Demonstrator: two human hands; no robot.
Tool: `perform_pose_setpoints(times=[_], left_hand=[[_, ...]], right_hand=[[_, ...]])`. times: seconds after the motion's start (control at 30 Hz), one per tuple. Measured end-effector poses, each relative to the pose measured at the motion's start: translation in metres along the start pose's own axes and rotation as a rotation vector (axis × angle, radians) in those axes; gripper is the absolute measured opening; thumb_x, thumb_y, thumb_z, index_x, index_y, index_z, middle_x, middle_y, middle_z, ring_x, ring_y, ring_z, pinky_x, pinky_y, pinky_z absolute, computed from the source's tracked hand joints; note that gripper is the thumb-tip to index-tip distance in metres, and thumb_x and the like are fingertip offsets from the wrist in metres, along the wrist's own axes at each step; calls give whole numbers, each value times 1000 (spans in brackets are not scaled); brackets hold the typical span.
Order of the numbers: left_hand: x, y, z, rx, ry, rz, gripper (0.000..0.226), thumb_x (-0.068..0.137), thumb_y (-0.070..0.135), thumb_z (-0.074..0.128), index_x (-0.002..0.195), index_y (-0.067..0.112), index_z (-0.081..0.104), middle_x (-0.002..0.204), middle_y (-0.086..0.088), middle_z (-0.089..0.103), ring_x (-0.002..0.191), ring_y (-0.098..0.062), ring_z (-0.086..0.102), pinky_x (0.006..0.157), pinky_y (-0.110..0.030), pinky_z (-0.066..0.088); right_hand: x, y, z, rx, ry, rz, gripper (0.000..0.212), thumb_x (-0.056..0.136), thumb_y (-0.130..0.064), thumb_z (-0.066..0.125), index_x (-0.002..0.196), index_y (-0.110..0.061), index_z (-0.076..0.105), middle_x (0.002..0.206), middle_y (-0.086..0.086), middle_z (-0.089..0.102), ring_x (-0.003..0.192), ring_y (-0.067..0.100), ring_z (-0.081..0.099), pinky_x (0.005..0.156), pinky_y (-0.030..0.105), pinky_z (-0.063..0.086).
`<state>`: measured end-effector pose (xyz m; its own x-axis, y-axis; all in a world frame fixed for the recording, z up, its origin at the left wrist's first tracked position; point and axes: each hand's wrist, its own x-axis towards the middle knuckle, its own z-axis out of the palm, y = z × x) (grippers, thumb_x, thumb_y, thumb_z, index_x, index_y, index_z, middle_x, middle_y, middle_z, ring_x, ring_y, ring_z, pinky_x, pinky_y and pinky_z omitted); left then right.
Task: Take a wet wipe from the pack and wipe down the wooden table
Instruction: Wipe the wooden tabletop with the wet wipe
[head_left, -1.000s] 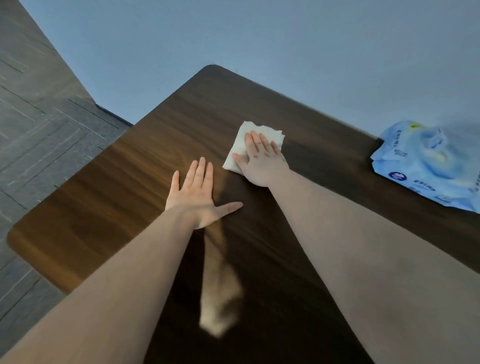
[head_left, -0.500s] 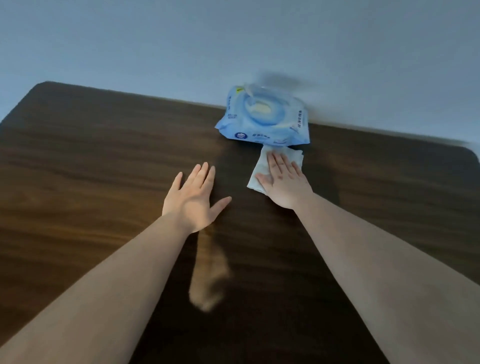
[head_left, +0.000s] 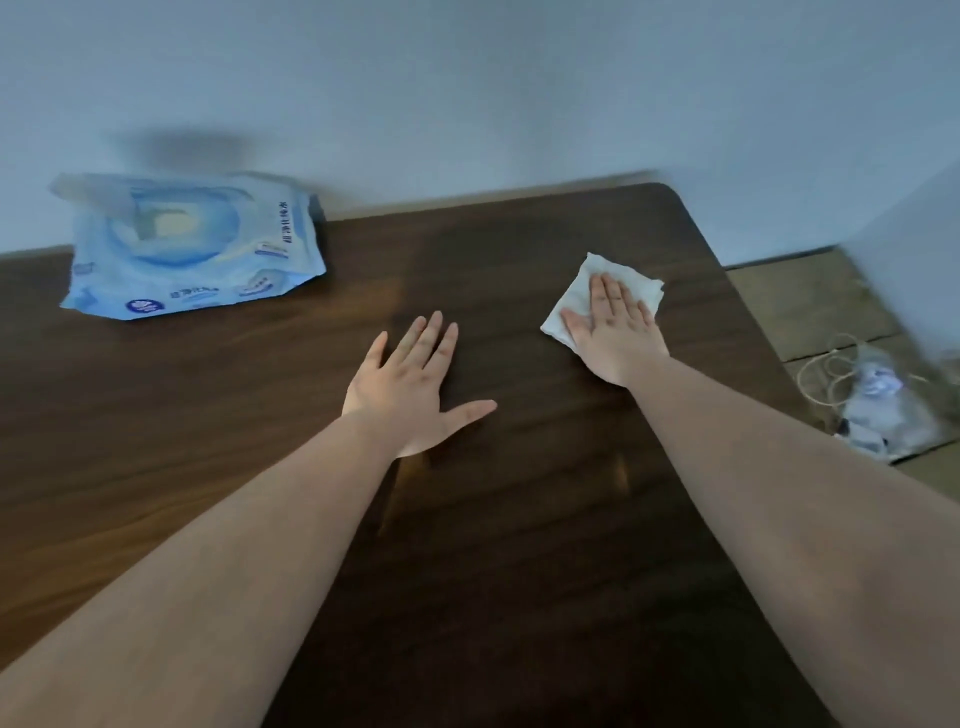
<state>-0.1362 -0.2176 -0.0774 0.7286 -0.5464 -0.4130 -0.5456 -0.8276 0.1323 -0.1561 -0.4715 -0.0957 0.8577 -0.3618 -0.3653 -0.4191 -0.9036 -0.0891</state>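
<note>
Fingers of the right hand (head_left: 613, 332) are laid out flat and close together on the wet wipe (head_left: 576, 296), which is pressed against the wooden table (head_left: 519, 519) right of centre in the frame; nothing is gripped, the wipe is only pinned under the palm and fingers. Fingers of the left hand (head_left: 410, 384) are likewise spread and released, with the thumb splayed to the right, and the palm is rested on the bare wood at the middle of the frame, well apart from the wipe. The pack (head_left: 187, 244) is seen at the upper left, lying against the wall (head_left: 467, 78) at the table's far edge, with its flap apparently open.

The wiping step is judged to be under way, with the upper right corner of the table being covered. Several risks can be named. Because the wipe is held by pressure alone, it could be bunched or left behind if the hand is slid too fast or too lightly. The table's right edge is near, so the wipe could be pushed over it toward the cord and clutter (head_left: 872, 405) lying on the floor at the right. A sweep carried far left could knock the pack. If the flap is left open, the remaining wipes may dry out.
</note>
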Motion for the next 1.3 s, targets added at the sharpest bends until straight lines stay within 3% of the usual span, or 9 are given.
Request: perform_pose_setpoints(times=[0.23, 0.6, 1.0, 1.3], left_hand=[[16, 22, 7, 35, -55, -12, 103, 71, 87, 12, 146, 25, -21, 155, 1, -27, 141, -15, -25, 113, -46, -13], [11, 28, 3, 37, -66, -29, 102, 73, 84, 13, 146, 23, -21, 156, 1, -25, 142, -16, -23, 115, -45, -10], [-55, -21, 13, -35, 38, -116, 85, 89, 68, 20, 149, 19, -12, 158, 1, -16, 145, -13, -13, 119, -42, 0], [-146, -100, 46, -58, 36, -213, 84, 89, 68, 20, 150, 19, -11, 159, 1, -14, 145, -15, -10, 118, -43, 3]], right_hand=[[-3, 84, -9, 35, 36, 170, 70, 97, -56, 9, 151, -15, -7, 161, 3, -8, 148, 18, -8, 119, 40, -4], [-38, 90, 5, 10, 4, 224, 73, 95, -59, 7, 151, -15, -11, 161, 4, -13, 147, 21, -12, 118, 40, -5], [-92, 15, 29, -6, -37, 96, 70, 97, -56, 8, 150, -15, -13, 161, 4, -13, 147, 20, -13, 118, 41, -5], [-142, -119, 62, -26, -56, -107, 68, 98, -53, 8, 149, -15, -14, 160, 4, -16, 146, 19, -16, 117, 39, -11]])
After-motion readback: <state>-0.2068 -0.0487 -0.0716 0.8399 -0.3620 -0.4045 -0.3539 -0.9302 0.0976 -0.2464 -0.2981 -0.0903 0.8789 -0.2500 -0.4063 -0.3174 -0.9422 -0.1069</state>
